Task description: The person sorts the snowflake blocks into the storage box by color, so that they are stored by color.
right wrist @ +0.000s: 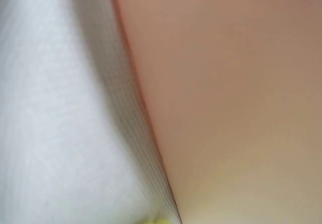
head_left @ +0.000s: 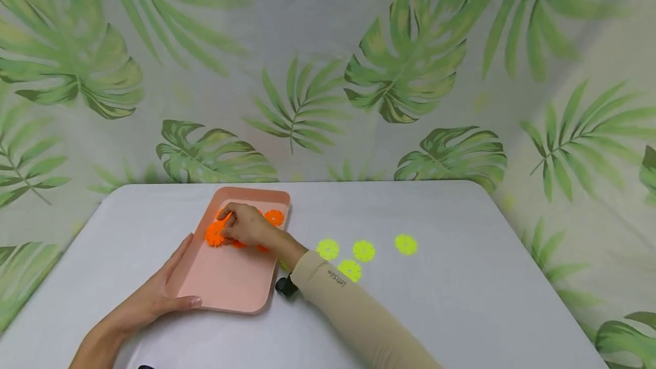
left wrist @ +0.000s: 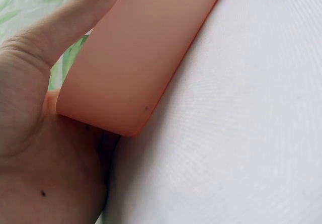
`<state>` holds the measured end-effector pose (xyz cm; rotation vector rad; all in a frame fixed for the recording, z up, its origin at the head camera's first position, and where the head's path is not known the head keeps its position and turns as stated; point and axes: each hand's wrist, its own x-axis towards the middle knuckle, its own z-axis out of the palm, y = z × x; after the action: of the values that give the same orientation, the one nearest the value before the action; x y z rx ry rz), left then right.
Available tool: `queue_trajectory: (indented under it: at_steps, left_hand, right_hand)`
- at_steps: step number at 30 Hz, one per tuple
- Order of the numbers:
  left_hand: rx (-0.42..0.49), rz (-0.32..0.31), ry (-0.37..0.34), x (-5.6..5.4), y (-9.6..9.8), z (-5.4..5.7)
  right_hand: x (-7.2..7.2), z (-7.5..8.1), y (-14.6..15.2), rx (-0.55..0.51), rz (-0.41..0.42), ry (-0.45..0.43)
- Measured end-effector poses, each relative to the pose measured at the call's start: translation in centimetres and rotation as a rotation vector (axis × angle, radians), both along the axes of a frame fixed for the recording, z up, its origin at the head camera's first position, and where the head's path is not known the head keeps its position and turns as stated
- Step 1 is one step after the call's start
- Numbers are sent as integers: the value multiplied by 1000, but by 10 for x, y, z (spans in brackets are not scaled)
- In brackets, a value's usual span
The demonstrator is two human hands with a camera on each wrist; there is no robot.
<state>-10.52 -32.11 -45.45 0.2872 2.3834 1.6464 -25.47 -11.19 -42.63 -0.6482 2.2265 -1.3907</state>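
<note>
Green discs [head_left: 364,251] lie on the worktop [head_left: 461,312], right of the tray [head_left: 225,283]. The right hand [head_left: 247,226] partly blocks the orange discs [head_left: 274,218] inside: flat, round, notched. Right fingers: curled at discs, grip unclear. Left hand [head_left: 150,299]: fingers spread against tray corner.

The head view looked forward and down from above the near side, wide over the tabletop [head_left: 435,323], to the leaf-patterned cloth [head_left: 302,21] behind. The left wrist view sat close by the left grip [left wrist: 45,133], slanting along the tray's [left wrist: 126,58] outer wall; the right wrist view, nearer still, showed its blurred side. All three shared tray and tabletop.
</note>
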Motion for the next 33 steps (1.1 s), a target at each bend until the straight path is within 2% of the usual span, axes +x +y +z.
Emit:
queue_trajectory:
  at_steps: [6,11,16,23,28,33]
  left_hand:
    - [-38,15,18,2,0,0]
    - [-35,14,19,-1,-1,-1]
    - [-25,15,15,-1,-2,-1]
    - [-6,20,-14,-2,-1,0]
    - [17,31,-54,-3,-1,1]
    - [10,36,-51,-2,-2,-1]
  right_hand:
    - [4,-3,-4,25,-33,7]
    - [3,-2,-4,66,-54,15]
    - [2,0,3,77,-15,63]
    - [-2,7,26,83,65,169]
    - [-8,15,51,28,94,177]
    - [-15,20,78,-12,107,215]
